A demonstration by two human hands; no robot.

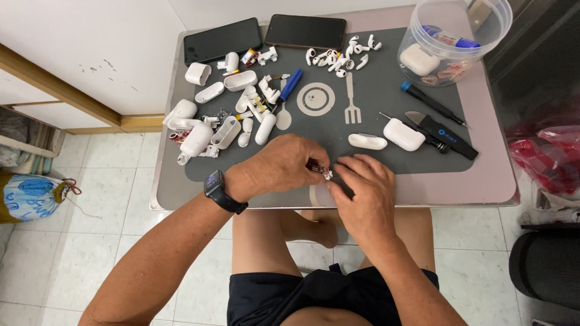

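Observation:
My left hand (275, 166) and my right hand (362, 190) meet at the near edge of the dark grey work mat (386, 108). Between their fingertips they pinch a tiny dark and silvery part (322, 171). A black watch (219, 188) sits on my left wrist. Just beyond my right hand lie a white earbud-case lid (367, 141) and a white earbud case (403, 134). A heap of opened white case shells (223, 115) fills the mat's left side, past my left hand.
Two dark phones (266, 35) lie at the table's far edge. Several loose white earbuds (341, 54) lie beside them. A clear plastic tub (453, 36) stands far right. A blue-handled screwdriver (291, 84), a black screwdriver (432, 104) and a black knife-like tool (444, 134) lie on the mat.

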